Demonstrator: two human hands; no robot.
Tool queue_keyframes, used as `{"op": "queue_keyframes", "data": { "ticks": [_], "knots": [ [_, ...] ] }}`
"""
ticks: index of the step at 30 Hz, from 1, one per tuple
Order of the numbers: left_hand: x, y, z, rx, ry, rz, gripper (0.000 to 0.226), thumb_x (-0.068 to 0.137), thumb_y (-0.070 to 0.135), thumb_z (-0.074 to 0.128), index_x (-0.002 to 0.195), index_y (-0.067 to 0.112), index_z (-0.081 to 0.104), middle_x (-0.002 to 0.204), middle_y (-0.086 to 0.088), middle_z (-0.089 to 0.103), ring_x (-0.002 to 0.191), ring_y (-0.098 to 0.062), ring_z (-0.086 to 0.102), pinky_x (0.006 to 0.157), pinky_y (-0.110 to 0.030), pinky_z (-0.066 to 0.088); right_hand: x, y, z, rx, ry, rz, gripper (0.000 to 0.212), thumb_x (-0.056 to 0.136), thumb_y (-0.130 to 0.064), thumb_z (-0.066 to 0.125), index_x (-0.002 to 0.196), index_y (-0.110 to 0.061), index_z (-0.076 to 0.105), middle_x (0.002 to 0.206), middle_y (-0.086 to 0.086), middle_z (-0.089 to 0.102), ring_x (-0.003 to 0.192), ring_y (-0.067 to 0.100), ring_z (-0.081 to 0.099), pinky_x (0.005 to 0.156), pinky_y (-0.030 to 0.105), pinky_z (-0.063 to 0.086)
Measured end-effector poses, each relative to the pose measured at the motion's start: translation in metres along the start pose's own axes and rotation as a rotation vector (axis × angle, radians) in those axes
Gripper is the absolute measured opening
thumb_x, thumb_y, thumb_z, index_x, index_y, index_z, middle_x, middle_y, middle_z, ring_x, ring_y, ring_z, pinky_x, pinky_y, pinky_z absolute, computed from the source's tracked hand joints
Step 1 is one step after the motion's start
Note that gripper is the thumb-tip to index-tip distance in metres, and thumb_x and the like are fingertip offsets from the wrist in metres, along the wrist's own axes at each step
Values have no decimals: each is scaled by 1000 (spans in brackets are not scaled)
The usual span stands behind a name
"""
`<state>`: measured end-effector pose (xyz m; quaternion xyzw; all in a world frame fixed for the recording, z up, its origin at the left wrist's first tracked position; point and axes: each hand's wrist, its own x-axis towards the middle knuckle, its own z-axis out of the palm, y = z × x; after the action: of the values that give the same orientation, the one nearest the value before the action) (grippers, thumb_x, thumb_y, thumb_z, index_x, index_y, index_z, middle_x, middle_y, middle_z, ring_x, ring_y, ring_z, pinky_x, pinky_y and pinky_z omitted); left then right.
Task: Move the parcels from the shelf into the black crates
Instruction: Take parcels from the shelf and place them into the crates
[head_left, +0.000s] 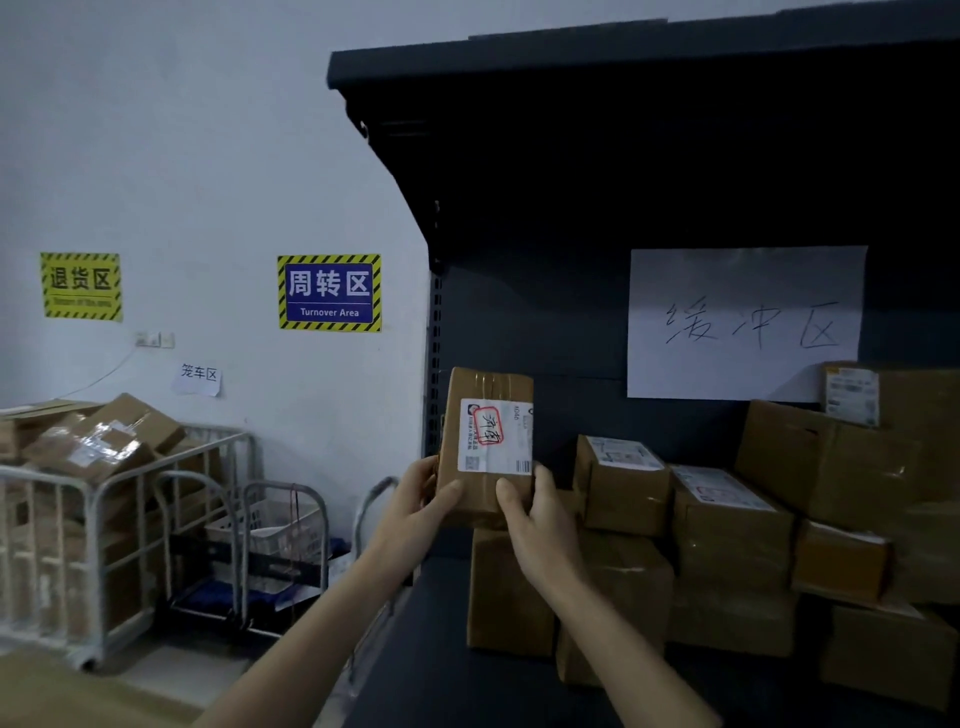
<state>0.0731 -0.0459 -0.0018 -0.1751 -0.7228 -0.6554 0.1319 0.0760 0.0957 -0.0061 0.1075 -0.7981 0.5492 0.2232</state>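
Parcel (488, 384) w/ red-circled label (496, 436); "Turnover Area" sign (329, 292)

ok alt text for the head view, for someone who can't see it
The left hand and right hand hold a taped cardboard parcel upright, label facing the camera, before a dark shelf stacked with more parcels. A wire cage cart of boxes stands at left below wall signs.

brown cardboard parcel (462, 395), matt, with glossy clear tape (498, 385) across it and a smooth white paper label (496, 436). shelf (519, 322) is dark matt metal. far left, cage trolley (98, 499) of pale metal tube.
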Motion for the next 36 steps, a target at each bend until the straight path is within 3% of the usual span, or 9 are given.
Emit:
{"op": "queue_keyframes", "data": {
  "ticks": [6,9,11,14,17,20,23,28,36],
  "knots": [
    [-30,-7,-18,-88,18,5,32,88,10,57,118,15,45,111,3,59,109,-17,58,67,-11,53,-29,-14,9,-46,-38,-50,44,96,-27,46,138,-23,33,125,-10,51,106,-1,48,68,5,43],
    [-46,-10,-32,-186,69,-78,57,86,9,60,135,13,32,105,-4,61,95,-16,62,64,-19,57,-41,-18,10,-92,-105,-62,43,96,-25,49,137,-26,36,118,-14,47,115,3,45,86,13,42],
    [-57,-13,-45,-245,99,-158,73,86,18,62,144,26,18,97,-7,65,88,-22,67,68,-29,57,-47,-16,7,-113,-169,-42,45,93,-25,52,137,-26,39,126,-11,48,121,6,45,97,25,43],
    [-73,-16,-60,-295,87,-257,68,88,29,59,141,43,19,92,-16,70,82,-31,71,69,-40,58,-59,-16,3,-140,-282,-22,46,92,-22,55,136,-25,41,120,-17,49,112,-1,47,84,8,41],
    [-90,-21,-70,-321,47,-331,46,89,33,56,131,31,39,94,-18,71,80,-33,71,65,-40,59,-67,-16,8,-154,-345,-49,48,92,-16,56,137,-23,41,120,-19,48,114,-3,44,79,1,35],
    [-106,-26,-72,-365,66,-363,42,89,29,56,127,24,39,95,-16,70,77,-30,71,63,-40,59,-72,-14,20,-234,-369,-99,55,91,-20,56,143,-21,36,136,-6,46,123,5,40,95,15,31],
    [-121,-34,-65,-397,126,-377,36,91,21,56,122,20,38,98,-15,67,70,-24,72,53,-32,57,-76,-10,27,-307,-398,-141,58,90,-22,57,144,-21,34,136,-1,43,119,6,40,95,18,31],
    [-146,-59,-44,-446,103,-508,37,92,21,54,126,12,43,108,-18,68,89,-31,70,68,-37,59,-86,5,21,-467,-478,-170,55,89,-27,57,141,-24,39,137,-4,41,126,12,39,105,27,34],
    [-140,-68,-8,-262,79,-767,43,93,39,51,103,-3,55,79,-23,68,64,-30,67,63,-37,58,-84,27,-6,-696,-503,-166,49,94,-22,49,142,-27,37,142,-3,37,131,14,32,106,27,32]
  ]
}}
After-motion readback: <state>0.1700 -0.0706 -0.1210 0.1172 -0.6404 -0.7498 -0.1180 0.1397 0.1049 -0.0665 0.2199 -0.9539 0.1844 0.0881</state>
